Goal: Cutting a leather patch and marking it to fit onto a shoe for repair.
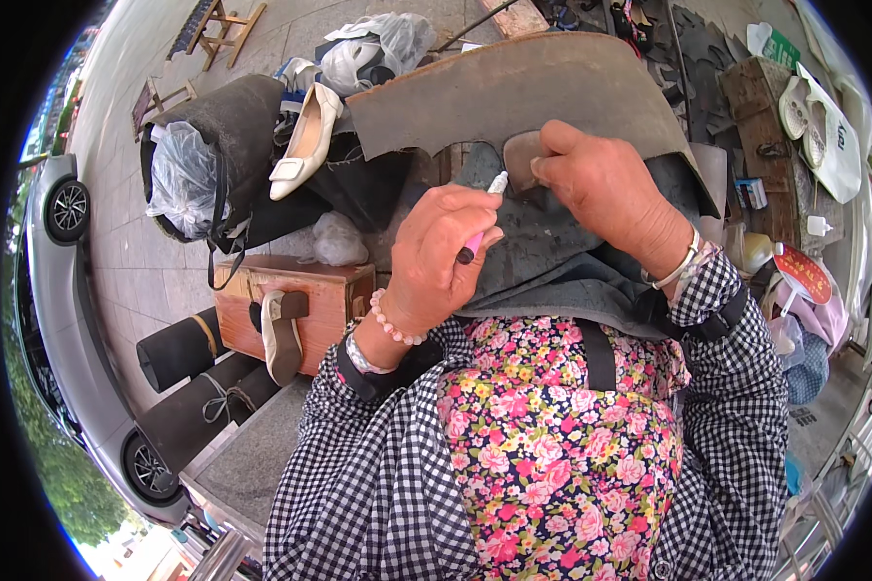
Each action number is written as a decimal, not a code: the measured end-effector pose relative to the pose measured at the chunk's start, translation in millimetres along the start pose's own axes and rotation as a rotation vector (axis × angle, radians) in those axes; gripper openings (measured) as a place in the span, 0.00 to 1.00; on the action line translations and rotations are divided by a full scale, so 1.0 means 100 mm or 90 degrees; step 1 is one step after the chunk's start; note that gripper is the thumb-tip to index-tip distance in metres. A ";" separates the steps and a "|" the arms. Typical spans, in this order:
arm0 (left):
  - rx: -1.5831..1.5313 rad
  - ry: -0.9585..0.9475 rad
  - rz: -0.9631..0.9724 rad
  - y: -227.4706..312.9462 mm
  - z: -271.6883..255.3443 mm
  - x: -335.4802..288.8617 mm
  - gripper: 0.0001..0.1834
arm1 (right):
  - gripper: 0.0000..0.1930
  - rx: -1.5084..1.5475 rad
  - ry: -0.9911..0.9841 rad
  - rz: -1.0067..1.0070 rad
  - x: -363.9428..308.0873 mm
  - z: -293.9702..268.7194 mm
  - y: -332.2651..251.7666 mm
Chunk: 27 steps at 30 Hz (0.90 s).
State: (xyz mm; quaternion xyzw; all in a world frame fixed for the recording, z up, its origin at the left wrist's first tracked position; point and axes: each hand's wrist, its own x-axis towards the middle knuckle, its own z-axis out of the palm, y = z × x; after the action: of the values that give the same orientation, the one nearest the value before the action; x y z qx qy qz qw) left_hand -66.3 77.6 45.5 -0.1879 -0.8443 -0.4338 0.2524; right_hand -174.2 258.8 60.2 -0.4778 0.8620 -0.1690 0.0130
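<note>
My left hand (446, 247) is closed round a slim pen (499, 182) with a white tip and a pink, dark-ended barrel. Its tip points up towards a rounded brown-grey piece of sole material (521, 161). Between thumb and bent fingers, my right hand (596, 184) pinches that piece. Just left of it is a dark grey rounded piece (479, 165). Both hands are over a dark grey cloth (543, 242) across my lap. Beyond them a large brown sheet (513, 92) with a ragged cut edge lies across the work area.
A cream shoe (307, 140) lies on dark material at left; another shoe (282, 339) rests against a wooden box (237, 300). A black bag (252, 126) and dark rolls (179, 349) are at left. At right, a wooden chest (761, 126) carries pale perforated shoes (802, 116).
</note>
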 end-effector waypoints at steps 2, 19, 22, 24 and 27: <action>0.008 -0.018 0.003 0.04 -0.01 -0.02 0.13 | 0.02 0.014 0.008 -0.001 0.01 0.02 0.02; -0.156 -0.033 -0.082 0.01 0.07 0.04 0.10 | 0.03 0.119 0.027 -0.037 0.05 0.00 0.13; -0.141 -0.043 -0.054 -0.03 0.10 0.04 0.10 | 0.03 0.123 0.006 -0.036 0.08 -0.01 0.13; -0.135 -0.047 -0.045 -0.03 0.12 0.05 0.10 | 0.03 0.124 0.005 -0.035 0.08 -0.01 0.14; -0.125 -0.048 -0.050 -0.03 0.10 0.04 0.10 | 0.04 0.131 0.006 -0.037 0.10 0.00 0.15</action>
State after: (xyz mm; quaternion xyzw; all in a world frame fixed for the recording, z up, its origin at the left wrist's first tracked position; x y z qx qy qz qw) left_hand -73.8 84.8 41.0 -0.1949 -0.8132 -0.5166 0.1839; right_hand -191.8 257.1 56.8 -0.4982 0.8258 -0.2588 0.0530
